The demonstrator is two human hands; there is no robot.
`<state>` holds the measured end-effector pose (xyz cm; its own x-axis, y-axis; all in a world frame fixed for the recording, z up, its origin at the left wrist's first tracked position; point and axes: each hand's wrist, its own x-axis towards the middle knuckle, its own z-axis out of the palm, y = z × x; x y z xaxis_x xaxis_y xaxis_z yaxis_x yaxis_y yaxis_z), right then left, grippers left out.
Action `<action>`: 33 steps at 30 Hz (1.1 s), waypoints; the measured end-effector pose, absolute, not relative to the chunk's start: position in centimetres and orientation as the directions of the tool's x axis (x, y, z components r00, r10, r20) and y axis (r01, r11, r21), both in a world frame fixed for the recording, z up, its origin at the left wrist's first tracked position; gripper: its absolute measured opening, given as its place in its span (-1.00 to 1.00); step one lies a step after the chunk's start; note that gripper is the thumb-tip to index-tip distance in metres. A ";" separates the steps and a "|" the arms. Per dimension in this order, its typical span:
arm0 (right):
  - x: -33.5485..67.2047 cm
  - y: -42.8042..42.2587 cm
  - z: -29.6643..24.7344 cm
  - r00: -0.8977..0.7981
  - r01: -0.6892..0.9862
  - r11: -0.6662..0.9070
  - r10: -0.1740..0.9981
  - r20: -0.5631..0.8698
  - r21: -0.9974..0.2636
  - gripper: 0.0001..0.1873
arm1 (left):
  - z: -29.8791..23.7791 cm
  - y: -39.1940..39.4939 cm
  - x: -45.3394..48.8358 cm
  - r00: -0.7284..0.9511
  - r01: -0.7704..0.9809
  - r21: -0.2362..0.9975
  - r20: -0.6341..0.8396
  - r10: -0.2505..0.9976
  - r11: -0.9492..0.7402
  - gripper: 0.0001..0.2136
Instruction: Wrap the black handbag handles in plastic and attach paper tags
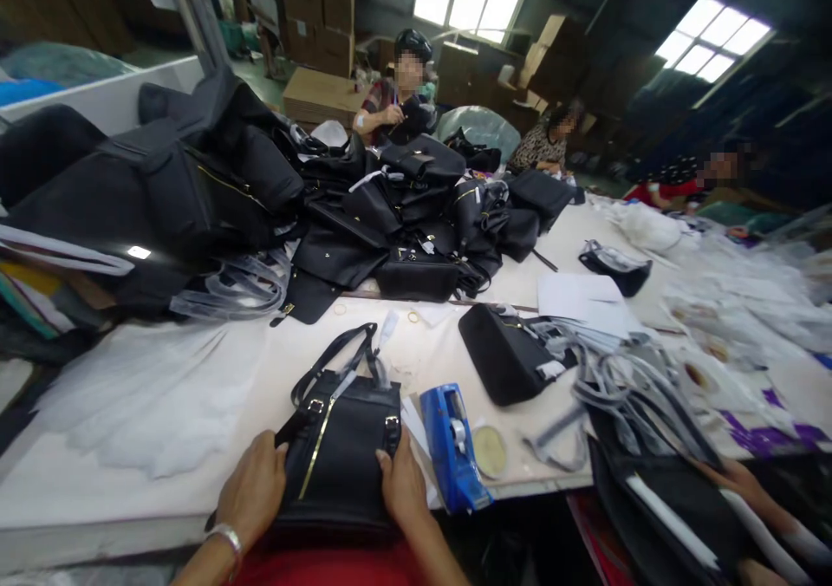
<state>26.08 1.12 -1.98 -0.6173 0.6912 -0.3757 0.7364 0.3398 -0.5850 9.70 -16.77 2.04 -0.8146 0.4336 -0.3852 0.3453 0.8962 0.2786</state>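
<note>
A black handbag with a gold zipper running down its front and buckled straps stands at the table's near edge, close to my body. My left hand grips its left side, thumb toward the front. On the opposite side, my right hand is closed on the bag's edge below a buckle. The bag's handles rise and lean back over the table. Just right of my right hand is a blue tape dispenser, with a round yellowish tape roll beside it.
Black bags are heaped across the table's far side and left. White sheets lie at left. Another black bag rests right of centre. A co-worker's hand holds a bag at right. Other people sit beyond the table.
</note>
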 end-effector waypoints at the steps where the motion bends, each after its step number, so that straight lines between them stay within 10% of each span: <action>1: 25.8 1.3 -2.1 -0.613 0.749 0.346 0.684 -0.394 -0.565 -0.33 | 1.7 -16.3 9.3 -0.809 0.314 0.277 -0.424 0.408 0.908 -0.79; 7: 24.5 2.5 -1.0 -0.572 0.804 0.351 0.678 -0.462 -0.480 -0.33 | -0.5 -13.3 6.1 -0.781 0.256 0.273 -0.507 0.365 0.927 -0.80; 15: 29.3 0.1 1.3 -0.715 0.628 0.400 0.635 -0.293 -0.667 -0.21 | -0.2 -15.1 8.0 -0.748 0.254 0.292 -0.544 0.379 0.922 -0.72; 27: 23.7 2.2 -2.5 -0.725 0.679 0.685 0.683 -0.092 -0.266 -0.69 | -2.3 -11.5 5.9 -0.822 0.071 0.357 -0.507 0.258 0.931 -0.76; 33: 23.7 2.8 -3.8 -0.786 0.599 0.746 0.617 -0.036 -0.289 -0.71 | -0.1 -12.7 3.8 -0.837 -0.089 0.580 -0.485 0.255 0.810 -0.85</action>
